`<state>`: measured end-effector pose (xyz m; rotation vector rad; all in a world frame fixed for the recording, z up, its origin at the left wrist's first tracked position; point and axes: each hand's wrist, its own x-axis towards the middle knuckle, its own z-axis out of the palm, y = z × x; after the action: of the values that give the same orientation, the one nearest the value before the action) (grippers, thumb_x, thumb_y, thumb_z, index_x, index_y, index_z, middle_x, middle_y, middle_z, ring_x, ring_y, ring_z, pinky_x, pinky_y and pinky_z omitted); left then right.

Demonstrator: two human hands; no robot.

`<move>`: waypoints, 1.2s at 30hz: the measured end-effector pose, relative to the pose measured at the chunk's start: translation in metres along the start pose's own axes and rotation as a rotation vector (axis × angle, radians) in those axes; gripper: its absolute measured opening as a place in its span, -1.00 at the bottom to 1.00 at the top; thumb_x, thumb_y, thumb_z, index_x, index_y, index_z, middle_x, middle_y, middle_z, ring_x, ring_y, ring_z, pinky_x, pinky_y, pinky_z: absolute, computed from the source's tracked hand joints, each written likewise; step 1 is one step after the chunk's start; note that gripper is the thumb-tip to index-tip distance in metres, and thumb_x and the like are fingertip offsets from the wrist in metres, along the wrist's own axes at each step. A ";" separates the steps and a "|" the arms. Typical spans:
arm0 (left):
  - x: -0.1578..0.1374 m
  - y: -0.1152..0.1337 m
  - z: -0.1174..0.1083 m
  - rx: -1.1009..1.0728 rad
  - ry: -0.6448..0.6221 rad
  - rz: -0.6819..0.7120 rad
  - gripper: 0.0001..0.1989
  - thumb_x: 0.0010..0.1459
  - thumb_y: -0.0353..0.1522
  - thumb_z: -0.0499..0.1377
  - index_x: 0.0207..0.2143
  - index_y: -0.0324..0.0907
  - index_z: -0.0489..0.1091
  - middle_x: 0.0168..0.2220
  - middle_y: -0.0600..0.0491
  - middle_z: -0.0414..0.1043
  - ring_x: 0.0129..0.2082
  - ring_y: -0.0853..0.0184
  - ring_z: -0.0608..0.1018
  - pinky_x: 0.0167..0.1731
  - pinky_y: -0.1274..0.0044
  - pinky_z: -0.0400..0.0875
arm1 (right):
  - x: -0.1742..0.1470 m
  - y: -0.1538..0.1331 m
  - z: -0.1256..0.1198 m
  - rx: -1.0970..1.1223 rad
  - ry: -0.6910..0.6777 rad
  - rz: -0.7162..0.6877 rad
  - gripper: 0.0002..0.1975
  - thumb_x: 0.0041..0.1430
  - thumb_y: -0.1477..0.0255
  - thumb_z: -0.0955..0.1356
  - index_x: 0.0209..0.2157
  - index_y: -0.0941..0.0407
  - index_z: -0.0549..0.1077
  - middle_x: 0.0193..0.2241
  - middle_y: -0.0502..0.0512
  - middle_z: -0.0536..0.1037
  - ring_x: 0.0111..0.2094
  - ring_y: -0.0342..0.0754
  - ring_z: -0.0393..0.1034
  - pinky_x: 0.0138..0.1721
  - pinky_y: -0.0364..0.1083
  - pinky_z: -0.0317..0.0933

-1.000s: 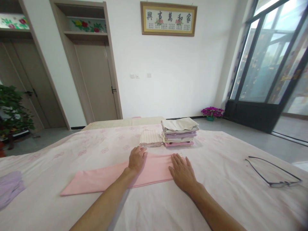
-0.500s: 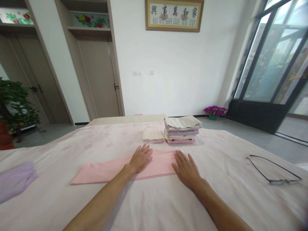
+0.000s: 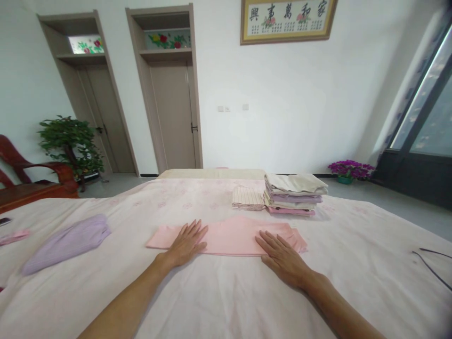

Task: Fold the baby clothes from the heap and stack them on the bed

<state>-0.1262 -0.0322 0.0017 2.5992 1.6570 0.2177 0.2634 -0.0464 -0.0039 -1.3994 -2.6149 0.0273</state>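
Observation:
A pink garment, folded into a long flat strip, lies across the bed sheet in front of me. Flat on its left part rests my left hand, fingers stretched out. My right hand lies palm down on the right part, its fingers spread over the cloth. Past the garment's right end, a ruffled edge shows. Just beyond it sit a striped folded cloth and a stack of folded clothes in cream, lilac and pink.
A lilac garment lies on the left of the bed, near a small pink item and a dark object. Glasses lie at the right edge. A wooden chair and purple flowers stand beyond the bed.
The view has turned left. My left hand has slid left along the pink garment, and my hands are now farther apart. More of the garment's right end shows.

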 end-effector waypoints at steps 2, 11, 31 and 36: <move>-0.013 -0.024 0.000 0.031 0.020 -0.145 -0.36 0.32 0.02 -0.23 0.36 0.02 -0.10 0.41 0.00 -0.29 0.39 0.19 -0.18 0.29 0.24 -0.29 | 0.001 0.001 0.001 -0.007 0.002 -0.004 -0.43 0.38 0.11 0.05 0.34 -0.08 -0.12 0.36 -0.03 -0.10 0.37 -0.01 -0.26 0.34 0.16 -0.27; -0.032 -0.093 0.008 0.092 0.068 -0.574 -0.43 0.35 -0.11 -0.22 0.35 -0.04 -0.02 0.39 -0.05 -0.15 0.36 0.09 0.00 0.23 0.15 -0.11 | 0.001 0.005 0.007 -0.026 0.038 0.000 -0.42 0.37 0.10 0.07 0.34 -0.06 -0.14 0.35 -0.04 -0.07 0.36 0.01 -0.23 0.33 0.16 -0.20; -0.062 -0.078 -0.019 0.229 0.249 -0.826 -0.59 0.32 -0.17 -0.12 -0.18 -0.24 0.40 -0.14 -0.18 0.45 -0.14 0.04 0.48 -0.24 0.37 0.26 | 0.029 -0.008 -0.015 0.051 0.131 -0.054 -0.67 0.30 0.40 0.20 -0.01 0.12 0.49 0.14 0.26 0.41 0.23 0.13 0.17 0.21 0.15 0.09; -0.052 -0.065 -0.035 -0.043 0.363 -0.820 -0.64 0.34 -0.14 -0.18 -0.21 -0.11 0.31 -0.31 -0.04 0.52 -0.33 0.17 0.54 -0.45 0.50 0.19 | 0.052 -0.068 -0.023 0.652 0.190 0.242 -0.69 0.19 0.36 0.27 -0.11 0.15 0.52 -0.14 0.22 0.58 -0.12 0.06 0.47 -0.05 0.04 0.31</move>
<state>-0.2107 -0.0528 0.0236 1.7000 2.6165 0.6774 0.1825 -0.0428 0.0329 -1.3632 -1.9920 0.6735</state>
